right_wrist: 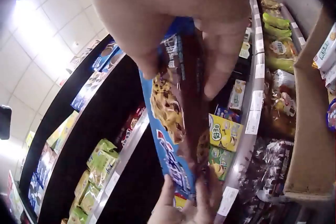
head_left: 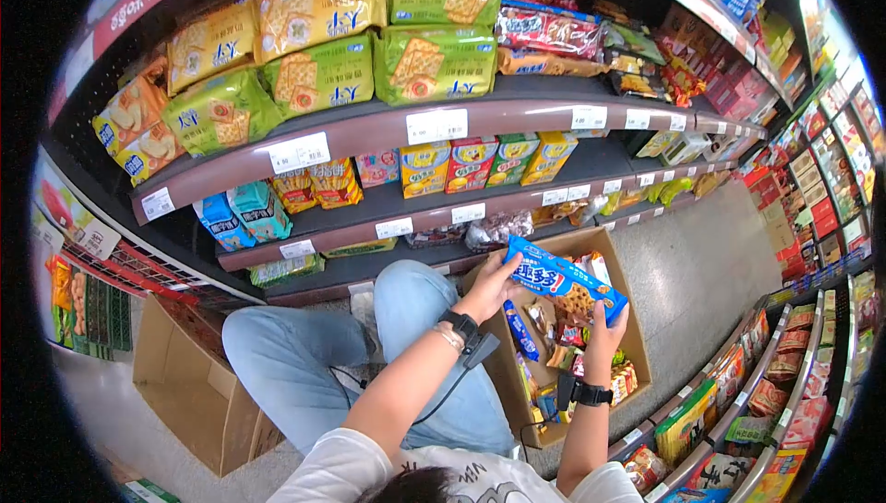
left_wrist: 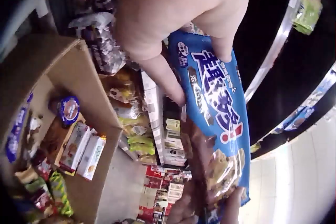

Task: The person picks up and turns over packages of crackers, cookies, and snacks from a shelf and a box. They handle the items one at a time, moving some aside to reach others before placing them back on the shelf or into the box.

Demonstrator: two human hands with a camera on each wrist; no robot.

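Note:
A long blue cookie packet (head_left: 568, 280) with a chocolate chip cookie picture is held up over an open cardboard box (head_left: 643, 355). My left hand (head_left: 491, 287) grips its left end, thumb and fingers on opposite sides, as the left wrist view shows on the blue packet (left_wrist: 210, 95). At the other end, my right hand (head_left: 604, 329) pinches the packet between thumb and fingers. In the right wrist view, brown see-through wrapping runs along the side of the packet (right_wrist: 170, 108). Beneath it, the box contains mixed snacks, among them a blue tube-like pack (head_left: 521, 332).
Ahead stand shelves with green cracker bags (head_left: 434, 62), yellow cracker bags (head_left: 318, 12) and small boxes (head_left: 471, 163). Another cardboard box (head_left: 189, 378) sits on the floor at left. A lower rack of packets (head_left: 729, 369) runs along the right. Grey floor (head_left: 706, 268) lies between.

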